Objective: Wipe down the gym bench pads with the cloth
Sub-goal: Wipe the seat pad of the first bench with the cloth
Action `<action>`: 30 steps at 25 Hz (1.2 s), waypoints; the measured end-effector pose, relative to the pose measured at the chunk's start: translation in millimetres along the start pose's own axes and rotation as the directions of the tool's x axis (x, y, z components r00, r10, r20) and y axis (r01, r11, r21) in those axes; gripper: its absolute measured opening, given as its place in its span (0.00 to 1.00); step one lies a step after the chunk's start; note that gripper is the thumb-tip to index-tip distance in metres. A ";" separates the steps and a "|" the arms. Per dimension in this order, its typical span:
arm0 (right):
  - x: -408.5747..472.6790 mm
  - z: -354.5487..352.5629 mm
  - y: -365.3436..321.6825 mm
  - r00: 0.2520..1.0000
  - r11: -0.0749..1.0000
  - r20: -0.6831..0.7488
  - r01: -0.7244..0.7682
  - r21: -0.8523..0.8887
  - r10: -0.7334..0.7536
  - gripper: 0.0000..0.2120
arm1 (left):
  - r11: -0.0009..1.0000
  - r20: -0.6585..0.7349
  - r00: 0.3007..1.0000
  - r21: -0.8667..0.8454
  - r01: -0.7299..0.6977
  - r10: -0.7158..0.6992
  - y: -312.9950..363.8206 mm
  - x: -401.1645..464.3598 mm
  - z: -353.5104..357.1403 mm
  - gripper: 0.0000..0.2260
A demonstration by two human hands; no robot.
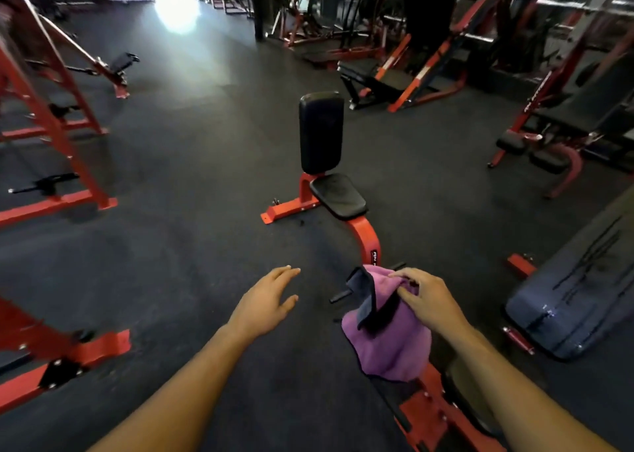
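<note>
My right hand [423, 297] pinching the purple cloth [387, 341] at lower centre-right of the frame, my left hand [266, 302] spread over the floor [192, 245], black bench pads [320, 132] upright at centre

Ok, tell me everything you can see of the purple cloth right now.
The purple cloth looks soft, like microfibre, with dark edging. It hangs bunched and folded, one dark-edged flap turned up at its top left. The right hand holds its upper part with curled fingers; the left hand is apart from it. It hangs over the red bench frame.
</note>
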State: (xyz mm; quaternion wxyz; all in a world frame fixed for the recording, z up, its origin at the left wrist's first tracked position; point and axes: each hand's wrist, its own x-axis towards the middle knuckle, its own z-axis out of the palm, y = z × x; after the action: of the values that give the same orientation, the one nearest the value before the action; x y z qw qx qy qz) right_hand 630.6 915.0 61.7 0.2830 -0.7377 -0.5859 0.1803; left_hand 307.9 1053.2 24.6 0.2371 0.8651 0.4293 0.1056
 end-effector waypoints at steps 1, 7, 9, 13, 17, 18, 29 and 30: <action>18.5 3.6 2.2 1.000 1.000 -0.011 -0.028 0.009 0.028 0.14 | 1.000 0.020 1.000 -0.001 -0.006 0.006 -6.6 23.8 -5.4 0.26; 147.1 26.6 24.2 0.998 0.996 -0.018 -0.052 0.075 0.054 0.13 | 0.997 0.069 0.995 0.021 -0.069 0.068 -46.5 171.6 -15.9 0.27; 194.8 31.4 30.0 0.997 0.993 0.008 -0.075 0.089 0.075 0.12 | 0.997 0.092 0.993 0.022 -0.080 0.078 -58.0 220.9 -16.9 0.27; 295.6 37.2 36.3 0.997 0.988 0.023 -0.075 0.137 0.072 0.12 | 0.994 0.179 0.978 -0.012 -0.106 0.106 -75.7 313.0 -30.2 0.29; 376.5 37.3 29.0 0.997 0.988 0.008 -0.077 0.131 0.077 0.12 | 0.988 0.216 0.967 -0.104 -0.112 0.132 -74.5 373.9 -35.7 0.40; 395.6 40.0 26.6 0.997 0.989 -0.004 -0.080 0.128 0.081 0.11 | 0.988 0.206 0.971 -0.113 -0.102 0.123 -74.3 388.7 -33.2 0.41; 549.5 62.8 -23.6 0.983 0.979 0.183 0.026 -0.203 0.012 0.44 | 0.857 -0.132 0.925 -0.346 -0.381 0.357 -140.1 556.6 -50.4 0.14; 557.9 62.4 -24.3 0.971 0.967 0.237 0.063 -0.246 -0.003 0.46 | 0.845 -0.113 0.912 -0.346 -0.408 0.394 -147.3 572.8 -56.1 0.13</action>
State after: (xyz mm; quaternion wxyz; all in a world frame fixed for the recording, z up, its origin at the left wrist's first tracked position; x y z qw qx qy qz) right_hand 713.4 1470.7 65.3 0.1188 -0.7311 -0.6457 0.1856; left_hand 533.1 1601.6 -12.7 0.3569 0.8747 0.2164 0.2463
